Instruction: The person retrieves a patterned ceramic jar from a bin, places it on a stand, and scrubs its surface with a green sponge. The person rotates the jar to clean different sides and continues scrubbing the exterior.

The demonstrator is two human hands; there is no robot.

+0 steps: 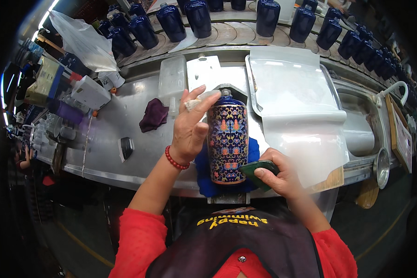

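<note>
A dark blue bottle (pixel 227 143) with a colourful floral pattern lies or leans in front of me over a blue cloth (pixel 202 172), its neck pointing away. My left hand (pixel 190 127), with a red bead bracelet and white wrapping on a finger, is beside its upper left side. Those fingers are stretched and apart, the tips close to the neck; whether they touch it I cannot tell. In my right hand (pixel 280 176) is a flat dark green scraper (pixel 260 172), pinched between thumb and fingers, its edge at the bottle's lower right side.
Translucent sheets (pixel 301 92) cover a tray on the right, beside a metal sink (pixel 356 116). A maroon cloth (pixel 154 115), a clear plastic box (pixel 172 76) and a small black object (pixel 126 148) sit on the left. Plain blue bottles (pixel 198 18) line a conveyor (pixel 231 32) behind.
</note>
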